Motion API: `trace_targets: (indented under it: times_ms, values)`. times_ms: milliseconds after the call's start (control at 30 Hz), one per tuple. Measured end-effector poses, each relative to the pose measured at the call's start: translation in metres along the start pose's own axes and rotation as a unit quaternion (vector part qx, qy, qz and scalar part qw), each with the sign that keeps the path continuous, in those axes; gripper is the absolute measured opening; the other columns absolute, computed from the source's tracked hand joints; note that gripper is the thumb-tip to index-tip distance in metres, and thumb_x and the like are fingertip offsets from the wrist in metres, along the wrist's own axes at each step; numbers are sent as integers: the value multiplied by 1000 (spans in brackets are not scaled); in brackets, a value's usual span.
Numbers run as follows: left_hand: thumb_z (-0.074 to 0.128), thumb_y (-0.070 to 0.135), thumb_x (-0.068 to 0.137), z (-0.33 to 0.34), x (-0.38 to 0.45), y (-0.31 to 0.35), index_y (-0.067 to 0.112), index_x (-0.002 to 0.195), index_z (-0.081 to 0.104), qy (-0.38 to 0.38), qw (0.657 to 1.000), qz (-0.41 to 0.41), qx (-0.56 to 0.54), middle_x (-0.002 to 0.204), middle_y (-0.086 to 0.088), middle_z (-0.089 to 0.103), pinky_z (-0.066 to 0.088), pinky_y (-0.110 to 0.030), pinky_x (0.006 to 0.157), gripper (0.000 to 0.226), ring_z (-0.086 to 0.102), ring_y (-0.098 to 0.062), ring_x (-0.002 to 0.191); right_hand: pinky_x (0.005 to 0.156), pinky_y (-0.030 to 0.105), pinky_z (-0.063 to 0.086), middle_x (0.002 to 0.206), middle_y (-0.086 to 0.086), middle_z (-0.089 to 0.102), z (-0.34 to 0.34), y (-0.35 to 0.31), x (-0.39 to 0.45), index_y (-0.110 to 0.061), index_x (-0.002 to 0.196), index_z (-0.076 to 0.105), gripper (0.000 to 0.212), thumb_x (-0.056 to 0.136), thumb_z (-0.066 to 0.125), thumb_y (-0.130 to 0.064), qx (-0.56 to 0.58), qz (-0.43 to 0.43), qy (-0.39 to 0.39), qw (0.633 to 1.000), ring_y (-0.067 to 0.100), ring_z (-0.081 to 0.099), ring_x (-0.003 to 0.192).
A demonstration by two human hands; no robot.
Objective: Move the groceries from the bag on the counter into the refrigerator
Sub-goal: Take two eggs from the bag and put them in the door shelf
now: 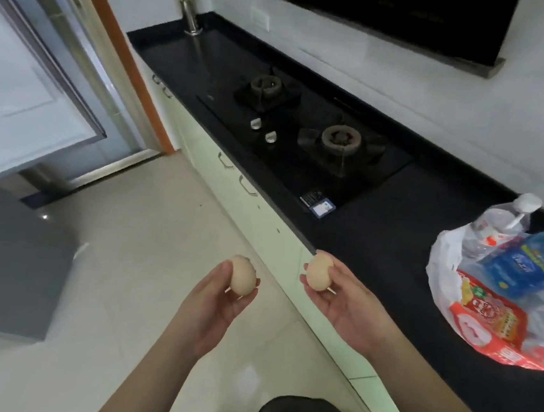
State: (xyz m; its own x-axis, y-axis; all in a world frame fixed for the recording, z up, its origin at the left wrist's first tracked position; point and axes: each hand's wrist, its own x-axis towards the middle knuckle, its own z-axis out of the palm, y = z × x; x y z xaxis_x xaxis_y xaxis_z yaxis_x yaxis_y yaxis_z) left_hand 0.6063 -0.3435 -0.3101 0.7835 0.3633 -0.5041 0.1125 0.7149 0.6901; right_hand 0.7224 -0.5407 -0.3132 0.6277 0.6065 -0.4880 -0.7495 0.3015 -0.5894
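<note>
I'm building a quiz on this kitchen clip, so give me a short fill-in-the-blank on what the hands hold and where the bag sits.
1. The left hand and the right hand each hold one ____.
2. The plastic bag lies on the black ____.
3. The stove has ____ burners.

Missing words: egg; counter; two

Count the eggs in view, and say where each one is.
2. One egg is held in the left hand over the floor; the other egg is in the right hand near the counter edge. More may be hidden in the bag.
</note>
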Motion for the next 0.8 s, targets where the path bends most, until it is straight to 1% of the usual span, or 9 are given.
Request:
trace_targets:
  times_ms: [67, 167, 267, 367, 467, 700, 800]
  values:
    - [54, 30, 89, -30, -16, 18, 1, 114, 65, 2, 1000, 19, -21, 105, -14, 68, 58, -30, 75, 39, 67, -27, 97, 96, 36, 53, 119, 15, 67, 31, 22, 3, -13, 127, 59, 35, 93, 52, -17, -7, 7, -15, 1000, 27, 69, 105]
    - [53, 32, 89, -72, -41, 45, 3, 112, 68, 6, 998, 48, -47, 106, -15, 68, 58, -29, 72, 39, 68, -25, 94, 87, 32, 57, 117, 14, 68, 77, 54, 9, -14, 127, 58, 45, 83, 58, -22, -34, 22, -42, 998, 27, 69, 103]
    - [52, 33, 88, -109, -64, 68, 3, 115, 65, 17, 995, 67, -73, 104, -15, 68, 59, -29, 71, 43, 68, -24, 90, 82, 30, 58, 117, 14, 68, 117, 86, 19, -14, 128, 58, 45, 84, 57, -23, -50, 39, -72, 995, 28, 68, 105]
    - [52, 33, 88, -147, -86, 88, 2, 117, 64, 40, 990, 91, -103, 104, -15, 68, 59, -30, 73, 44, 68, -24, 91, 82, 31, 57, 117, 15, 68, 158, 117, 28, -14, 128, 58, 44, 85, 57, -22, -71, 63, -112, 989, 29, 67, 105]
    - [52, 32, 90, -171, -101, 100, 3, 118, 63, 64, 985, 112, -117, 106, -15, 68, 59, -31, 76, 42, 68, -26, 93, 81, 31, 57, 115, 17, 68, 186, 135, 33, -13, 126, 59, 41, 86, 56, -21, -88, 85, -148, 981, 30, 67, 105]
    - [53, 32, 88, -225, -130, 125, 6, 114, 65, 129, 957, 193, -176, 103, -14, 68, 59, -31, 73, 38, 68, -26, 93, 76, 31, 59, 111, 20, 69, 258, 173, 60, -12, 118, 64, 33, 89, 51, -17, -118, 166, -225, 953, 30, 69, 96]
    - [53, 32, 88, -238, -132, 134, 7, 113, 66, 157, 945, 214, -190, 103, -15, 69, 59, -31, 72, 37, 68, -26, 92, 76, 31, 59, 111, 21, 68, 284, 185, 78, -13, 113, 70, 31, 90, 50, -17, -117, 194, -244, 943, 30, 70, 94]
